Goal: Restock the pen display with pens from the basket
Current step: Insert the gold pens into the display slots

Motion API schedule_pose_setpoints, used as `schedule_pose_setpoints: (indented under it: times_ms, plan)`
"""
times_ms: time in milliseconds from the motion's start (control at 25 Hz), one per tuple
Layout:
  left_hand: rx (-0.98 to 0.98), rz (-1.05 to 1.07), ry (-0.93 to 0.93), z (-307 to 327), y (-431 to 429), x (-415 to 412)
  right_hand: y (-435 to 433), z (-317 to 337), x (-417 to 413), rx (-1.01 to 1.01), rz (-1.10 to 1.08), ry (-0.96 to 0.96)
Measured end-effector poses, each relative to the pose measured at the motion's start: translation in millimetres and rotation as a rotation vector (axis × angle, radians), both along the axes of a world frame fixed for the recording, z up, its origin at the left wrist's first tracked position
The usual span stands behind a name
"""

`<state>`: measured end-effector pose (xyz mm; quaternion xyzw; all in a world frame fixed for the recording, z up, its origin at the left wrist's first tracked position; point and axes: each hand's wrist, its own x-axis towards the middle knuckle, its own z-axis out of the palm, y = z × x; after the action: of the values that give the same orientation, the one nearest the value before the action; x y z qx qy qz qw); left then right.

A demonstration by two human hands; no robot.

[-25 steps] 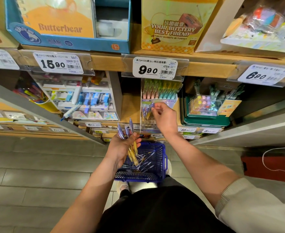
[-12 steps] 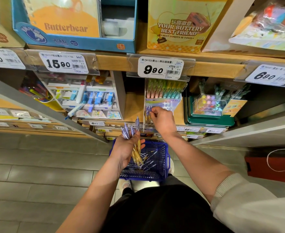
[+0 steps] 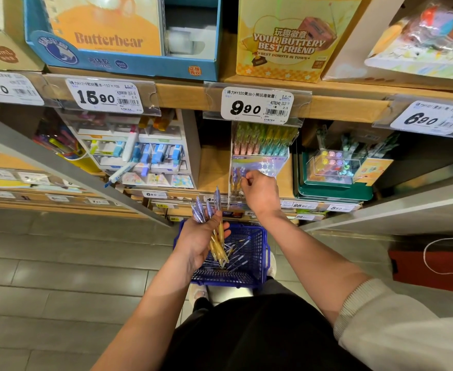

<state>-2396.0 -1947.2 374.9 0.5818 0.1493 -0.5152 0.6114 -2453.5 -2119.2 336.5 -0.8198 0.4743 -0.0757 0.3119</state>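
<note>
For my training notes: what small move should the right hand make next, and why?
Probably push the purple pen down into the pen display and release it: the right hand pinches it at the lower tier, and the left hand holds more pens.

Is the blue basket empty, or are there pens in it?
Not empty: several loose pens lie inside the blue basket, on its bottom.

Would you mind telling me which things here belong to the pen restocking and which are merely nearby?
Job: pen display; pens gripped in the left hand; right hand at the display; blue basket holding more loose ones.
Nearby only: Butterbear box; yellow badge box; green tray; white stationery rack.
</note>
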Motion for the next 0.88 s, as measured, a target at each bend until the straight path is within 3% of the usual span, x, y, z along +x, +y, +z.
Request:
schedule_pose_setpoints:
  times_ms: [520,760,880]
  plan:
    - [0.008,0.017,0.020,-4,5,-1,-5,3,-1,0.064,-0.048,0.013]
    - [0.006,-0.002,0.021,-3,2,0,-10,1,-2,0.009,0.161,0.128]
    - [0.006,-0.002,0.019,-3,2,2,-10,-2,-3,0.008,0.164,0.133]
